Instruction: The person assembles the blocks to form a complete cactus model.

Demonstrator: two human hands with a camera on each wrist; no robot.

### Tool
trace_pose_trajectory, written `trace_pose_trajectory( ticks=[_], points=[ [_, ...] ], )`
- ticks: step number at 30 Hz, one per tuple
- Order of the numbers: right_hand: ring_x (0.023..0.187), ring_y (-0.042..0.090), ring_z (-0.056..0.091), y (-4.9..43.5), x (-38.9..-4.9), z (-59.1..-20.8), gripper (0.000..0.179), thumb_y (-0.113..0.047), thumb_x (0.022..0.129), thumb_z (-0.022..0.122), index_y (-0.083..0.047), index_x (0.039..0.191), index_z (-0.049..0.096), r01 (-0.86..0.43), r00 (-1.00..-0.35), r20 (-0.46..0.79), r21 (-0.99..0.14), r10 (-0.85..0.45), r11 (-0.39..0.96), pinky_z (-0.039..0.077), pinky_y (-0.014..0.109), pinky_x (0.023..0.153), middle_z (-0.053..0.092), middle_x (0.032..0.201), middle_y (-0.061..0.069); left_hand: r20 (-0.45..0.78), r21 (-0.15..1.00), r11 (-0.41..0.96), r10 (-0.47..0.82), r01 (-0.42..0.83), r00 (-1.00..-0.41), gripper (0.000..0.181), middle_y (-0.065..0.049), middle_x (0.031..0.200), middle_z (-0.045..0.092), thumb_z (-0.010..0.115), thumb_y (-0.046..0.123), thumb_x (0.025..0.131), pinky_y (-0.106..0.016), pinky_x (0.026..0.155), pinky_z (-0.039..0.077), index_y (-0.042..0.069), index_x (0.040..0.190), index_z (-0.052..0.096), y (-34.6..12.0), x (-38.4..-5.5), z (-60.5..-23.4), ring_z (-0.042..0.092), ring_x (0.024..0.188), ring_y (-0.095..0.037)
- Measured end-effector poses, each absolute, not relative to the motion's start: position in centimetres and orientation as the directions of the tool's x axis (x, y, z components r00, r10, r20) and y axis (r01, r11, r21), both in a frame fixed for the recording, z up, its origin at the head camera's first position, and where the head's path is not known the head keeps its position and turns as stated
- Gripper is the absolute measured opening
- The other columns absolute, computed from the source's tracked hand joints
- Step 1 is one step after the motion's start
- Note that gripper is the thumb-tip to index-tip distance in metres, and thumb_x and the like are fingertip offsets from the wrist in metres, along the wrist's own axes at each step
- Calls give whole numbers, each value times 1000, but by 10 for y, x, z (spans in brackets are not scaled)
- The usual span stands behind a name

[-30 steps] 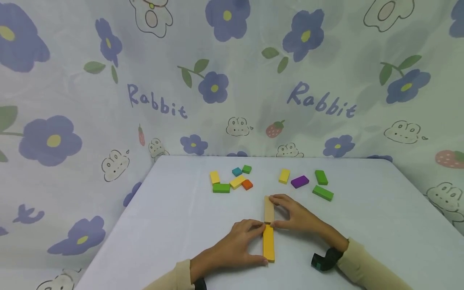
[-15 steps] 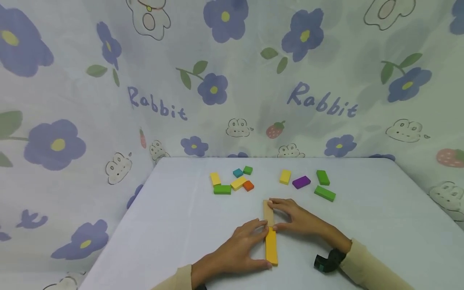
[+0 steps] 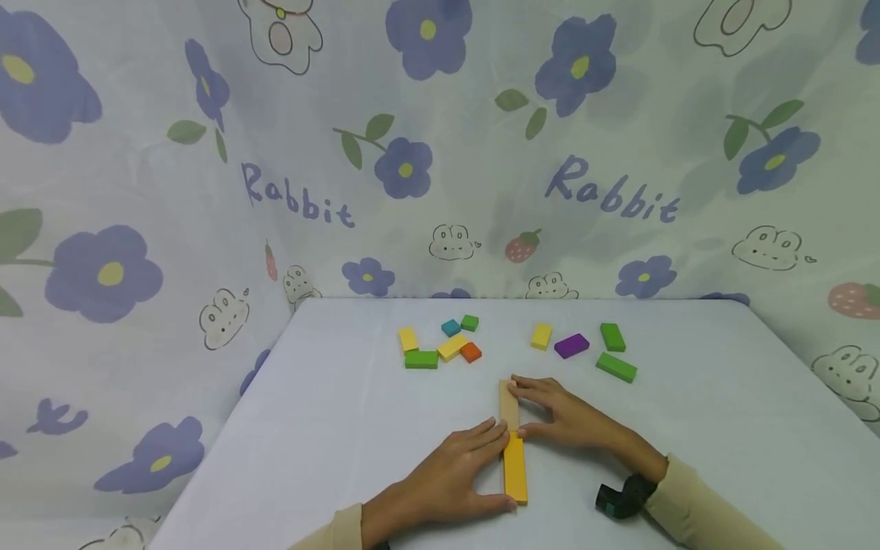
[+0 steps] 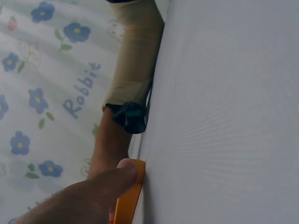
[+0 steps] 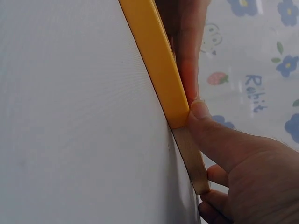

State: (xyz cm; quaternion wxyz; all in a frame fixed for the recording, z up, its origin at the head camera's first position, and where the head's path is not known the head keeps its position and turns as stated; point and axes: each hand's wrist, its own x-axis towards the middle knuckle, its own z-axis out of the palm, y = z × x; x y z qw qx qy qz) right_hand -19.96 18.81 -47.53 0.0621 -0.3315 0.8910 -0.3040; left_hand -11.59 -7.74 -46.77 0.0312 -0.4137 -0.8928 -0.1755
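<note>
An orange-yellow wooden block (image 3: pixel 515 473) and a plain wood block (image 3: pixel 509 405) lie end to end in a line on the white table, their ends meeting. My left hand (image 3: pixel 447 473) spans the orange-yellow block, thumb at its near end and fingertips by the joint. In the left wrist view the thumb (image 4: pixel 126 170) presses on that block's end. My right hand (image 3: pixel 574 412) grips the plain block, fingers at the far end and thumb by the joint. The right wrist view shows this thumb (image 5: pixel 200 111) right where the two blocks meet.
Behind the hands on the left lie several small blocks, among them a green block (image 3: pixel 422 360), an orange one (image 3: pixel 470 352) and a blue one (image 3: pixel 451 328). Farther right are a purple block (image 3: pixel 572 346), a yellow one (image 3: pixel 541 336) and two green ones (image 3: pixel 616 367).
The plain block's near end has come down level against the orange-yellow block. My left fingers have shifted slightly at the joint. The other blocks stay put.
</note>
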Motion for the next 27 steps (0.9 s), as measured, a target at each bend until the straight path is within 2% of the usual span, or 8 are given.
trace_pose_trajectory(
  ticks=[10, 18, 27],
  points=[
    [141, 31, 41, 189, -200, -477, 80, -62, 87, 64, -21, 152, 44, -567, -764, 98, -576, -638, 589, 41, 56, 110, 35, 162, 4, 154, 308, 597, 737, 741, -658, 86, -2, 161, 34, 48, 70, 93, -43, 113, 43, 13, 156, 34, -75, -115, -468, 33, 149, -16],
    [142, 30, 41, 190, -200, -478, 81, -64, 86, 65, -22, 151, 45, -560, -770, 101, -580, -630, 592, 41, 57, 110, 36, 161, 2, 163, 248, 605, 744, 757, -648, 84, -3, 160, 36, 46, 70, 94, -41, 112, 44, 13, 155, 37, -72, -114, -468, 35, 148, -15],
    [140, 29, 43, 189, -201, -481, 79, -63, 85, 67, -22, 150, 47, -552, -781, 102, -576, -617, 603, 43, 55, 109, 37, 161, 1, 172, 232, 603, 747, 764, -642, 82, -5, 159, 38, 45, 69, 95, -39, 111, 45, 12, 153, 40, -72, -114, -468, 37, 147, -15]
  ],
)
